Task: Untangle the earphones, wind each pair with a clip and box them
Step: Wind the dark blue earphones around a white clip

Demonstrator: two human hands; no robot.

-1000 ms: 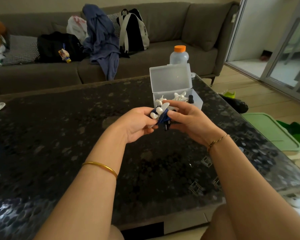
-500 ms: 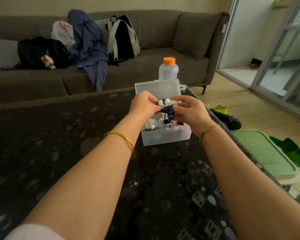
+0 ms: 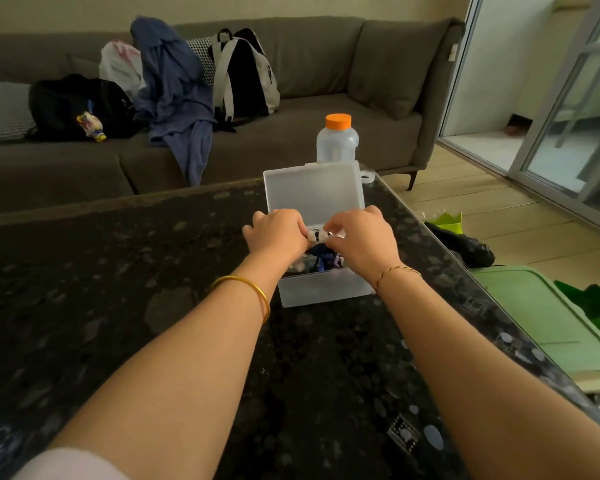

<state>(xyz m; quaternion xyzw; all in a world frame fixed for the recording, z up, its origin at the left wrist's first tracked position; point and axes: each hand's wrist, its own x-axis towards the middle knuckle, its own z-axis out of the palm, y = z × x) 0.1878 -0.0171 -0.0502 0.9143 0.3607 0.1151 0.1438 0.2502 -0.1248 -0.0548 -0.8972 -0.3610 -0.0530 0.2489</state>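
Note:
A clear plastic box (image 3: 321,292) stands open on the dark table, its lid (image 3: 314,192) tilted up at the back. My left hand (image 3: 278,233) and my right hand (image 3: 361,237) are both down inside the box opening, fingers curled. Between them they hold a wound pair of white earphones (image 3: 317,234) with a dark blue clip (image 3: 321,252) just below it. More earphones lie in the box, mostly hidden behind my hands.
A bottle with an orange cap (image 3: 336,138) stands behind the box, a tape roll (image 3: 367,176) beside it. The dark speckled table (image 3: 118,289) ends close on the right. A grey sofa (image 3: 291,98) with bags and clothes lies beyond; a green lid (image 3: 541,317) is on the floor.
Both hands carried the clipped earphones forward from above the table and lowered them into the open box. The view tilted down toward the box.

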